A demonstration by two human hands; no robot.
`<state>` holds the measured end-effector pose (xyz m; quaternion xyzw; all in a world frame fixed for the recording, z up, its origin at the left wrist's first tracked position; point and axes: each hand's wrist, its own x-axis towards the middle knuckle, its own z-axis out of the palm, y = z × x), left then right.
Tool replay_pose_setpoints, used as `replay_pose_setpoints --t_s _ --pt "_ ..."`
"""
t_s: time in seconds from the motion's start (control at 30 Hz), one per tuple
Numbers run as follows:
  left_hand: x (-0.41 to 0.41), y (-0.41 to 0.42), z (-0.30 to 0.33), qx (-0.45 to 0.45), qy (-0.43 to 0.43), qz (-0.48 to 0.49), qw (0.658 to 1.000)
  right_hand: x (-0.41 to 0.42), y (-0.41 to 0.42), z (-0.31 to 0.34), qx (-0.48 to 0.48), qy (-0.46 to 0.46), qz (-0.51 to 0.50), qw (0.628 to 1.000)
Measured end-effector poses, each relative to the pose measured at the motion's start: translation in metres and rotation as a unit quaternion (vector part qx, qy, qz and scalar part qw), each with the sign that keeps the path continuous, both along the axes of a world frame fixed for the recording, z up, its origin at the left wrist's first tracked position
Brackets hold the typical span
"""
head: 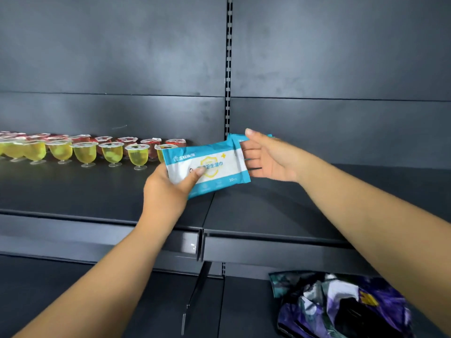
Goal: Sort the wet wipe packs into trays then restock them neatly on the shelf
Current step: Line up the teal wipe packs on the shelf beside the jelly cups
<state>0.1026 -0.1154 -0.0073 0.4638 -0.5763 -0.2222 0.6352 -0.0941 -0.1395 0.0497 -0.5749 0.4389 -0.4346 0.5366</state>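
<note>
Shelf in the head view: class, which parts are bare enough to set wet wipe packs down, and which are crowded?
Bare: the shelf right of the slotted upright, and the front strip before the jelly cups. Crowded: back left, where the cups stand in rows.

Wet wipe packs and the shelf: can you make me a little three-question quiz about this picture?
1. True or false: the left hand holds a blue and white wet wipe pack with its thumb on the front.
2. What does the right hand grip?
A. a second wipe pack
B. a jelly cup
C. nothing
3. Fill in: the jelly cups stand on the shelf to the ____ of the hands.

Key: 1 true; 2 A; 3 left.
</note>
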Motion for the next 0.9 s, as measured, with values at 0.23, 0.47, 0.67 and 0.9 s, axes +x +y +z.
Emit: replay_pose_setpoints --t_s 0.23,0.47,0.67,0.9 --pt "-0.028 0.012 0.013 -0.039 -0.092 -0.022 0.995 -0.026 0.021 0.002 -0.031 0.085 -0.012 0.996" --pt "-0.044 0.021 -0.003 0.018 -0.283 -0.028 0.959 -0.048 0.008 0.014 -0.098 0.067 -0.213 0.970" --pt "-0.054 0.032 -0.014 0.023 -0.419 -0.029 0.907 -0.049 -0.037 0.002 -0.095 0.080 -0.336 0.934" --pt "-0.055 0.033 -0.014 0.004 -0.427 -0.010 0.904 -0.051 -0.094 -0.021 -0.074 0.088 -0.328 0.938"
